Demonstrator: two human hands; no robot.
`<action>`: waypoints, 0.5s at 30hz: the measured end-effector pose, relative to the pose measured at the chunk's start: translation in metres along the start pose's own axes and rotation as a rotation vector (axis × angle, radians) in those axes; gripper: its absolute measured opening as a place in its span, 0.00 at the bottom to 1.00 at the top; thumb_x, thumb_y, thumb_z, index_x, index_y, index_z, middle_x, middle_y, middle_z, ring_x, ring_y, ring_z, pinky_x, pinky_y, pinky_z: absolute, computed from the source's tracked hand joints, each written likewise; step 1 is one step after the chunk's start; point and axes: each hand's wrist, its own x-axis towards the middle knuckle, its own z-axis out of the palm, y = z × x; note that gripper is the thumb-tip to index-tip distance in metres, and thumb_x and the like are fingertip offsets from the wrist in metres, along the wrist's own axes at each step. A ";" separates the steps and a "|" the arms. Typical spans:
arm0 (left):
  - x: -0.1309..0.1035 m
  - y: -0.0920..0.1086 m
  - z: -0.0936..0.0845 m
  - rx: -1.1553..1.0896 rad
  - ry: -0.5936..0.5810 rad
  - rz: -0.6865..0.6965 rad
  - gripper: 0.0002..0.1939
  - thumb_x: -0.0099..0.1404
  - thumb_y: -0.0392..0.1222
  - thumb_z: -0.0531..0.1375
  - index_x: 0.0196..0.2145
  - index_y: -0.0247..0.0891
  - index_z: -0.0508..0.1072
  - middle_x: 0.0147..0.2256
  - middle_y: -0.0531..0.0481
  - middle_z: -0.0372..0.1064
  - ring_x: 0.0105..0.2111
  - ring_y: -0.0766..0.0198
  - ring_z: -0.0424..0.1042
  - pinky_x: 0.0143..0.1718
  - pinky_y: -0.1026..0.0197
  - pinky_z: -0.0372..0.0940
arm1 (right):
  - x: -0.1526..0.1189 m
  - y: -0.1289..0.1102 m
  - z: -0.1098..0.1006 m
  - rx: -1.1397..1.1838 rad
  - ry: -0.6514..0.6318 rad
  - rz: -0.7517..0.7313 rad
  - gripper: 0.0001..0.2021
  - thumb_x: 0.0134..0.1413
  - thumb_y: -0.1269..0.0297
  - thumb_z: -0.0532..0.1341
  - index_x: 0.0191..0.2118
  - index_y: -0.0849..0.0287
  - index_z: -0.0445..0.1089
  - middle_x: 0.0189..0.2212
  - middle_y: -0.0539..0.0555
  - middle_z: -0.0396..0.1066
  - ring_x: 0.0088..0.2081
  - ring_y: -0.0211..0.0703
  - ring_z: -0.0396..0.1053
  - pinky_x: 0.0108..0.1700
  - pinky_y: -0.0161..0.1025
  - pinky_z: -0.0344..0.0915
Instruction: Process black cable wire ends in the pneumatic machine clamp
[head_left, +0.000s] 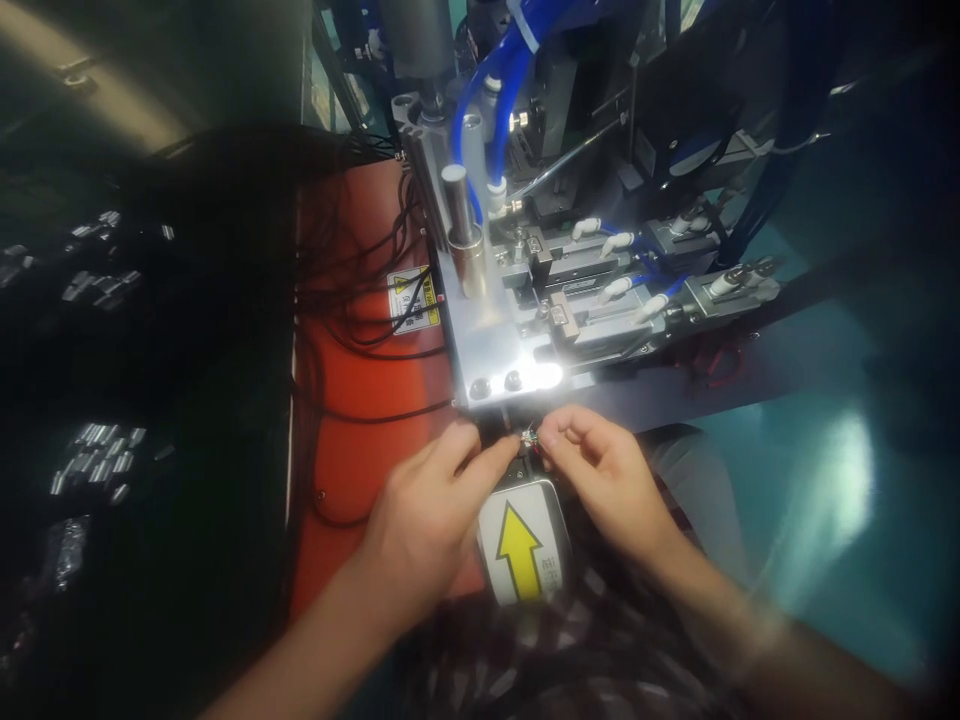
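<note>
A small pale part with thin coloured wires [529, 438] sits between my hands at the front end of the machine. It looks like a tiny wire connector, but it is too small to be sure. My left hand [431, 500] is closed, palm down, with one digit stretched to the part's left side and the others curled. On the other side, my right hand [604, 480] pinches the thin wires between thumb and forefinger. Just below the part is a white plate with a yellow arrow [519, 550]. The metal head of the machine [487, 350] stands directly beyond my fingers.
Pneumatic slides [600, 300] with white fittings and blue hoses [506, 100] fill the area beyond. Black cables [367, 340] cross the orange base [360, 460] on the left. Several small shiny metal pieces [101, 455] lie on the dark surface at far left.
</note>
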 end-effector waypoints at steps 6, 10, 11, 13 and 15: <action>0.001 0.001 -0.001 -0.005 -0.014 -0.001 0.16 0.67 0.30 0.51 0.48 0.31 0.73 0.30 0.48 0.63 0.28 0.66 0.67 0.25 0.67 0.64 | -0.006 0.000 -0.004 0.024 -0.077 0.093 0.11 0.56 0.57 0.61 0.30 0.60 0.67 0.24 0.48 0.64 0.25 0.35 0.60 0.27 0.32 0.59; 0.001 0.001 0.000 0.003 -0.005 -0.004 0.15 0.68 0.31 0.51 0.48 0.32 0.73 0.30 0.48 0.63 0.28 0.67 0.67 0.26 0.68 0.65 | -0.009 0.002 0.000 0.018 -0.029 0.109 0.10 0.52 0.58 0.64 0.29 0.60 0.68 0.21 0.47 0.63 0.23 0.35 0.59 0.25 0.33 0.58; 0.000 0.001 0.000 0.008 -0.004 -0.006 0.16 0.68 0.31 0.50 0.48 0.33 0.73 0.30 0.49 0.63 0.28 0.67 0.67 0.26 0.68 0.65 | -0.010 0.003 0.001 0.012 -0.001 0.083 0.10 0.52 0.59 0.63 0.29 0.60 0.68 0.21 0.46 0.62 0.22 0.34 0.58 0.25 0.33 0.57; 0.000 0.000 0.000 0.011 -0.007 -0.007 0.16 0.69 0.32 0.50 0.48 0.34 0.73 0.30 0.49 0.63 0.29 0.67 0.67 0.26 0.68 0.65 | -0.011 0.005 0.003 -0.014 0.040 0.013 0.08 0.54 0.61 0.63 0.29 0.59 0.69 0.20 0.46 0.61 0.22 0.34 0.57 0.24 0.33 0.56; 0.000 0.000 0.000 0.006 -0.007 -0.004 0.16 0.68 0.32 0.50 0.48 0.33 0.73 0.30 0.49 0.63 0.29 0.67 0.67 0.26 0.68 0.65 | -0.012 0.007 0.003 -0.054 0.055 -0.052 0.06 0.55 0.63 0.61 0.30 0.59 0.68 0.20 0.46 0.61 0.22 0.34 0.57 0.24 0.33 0.56</action>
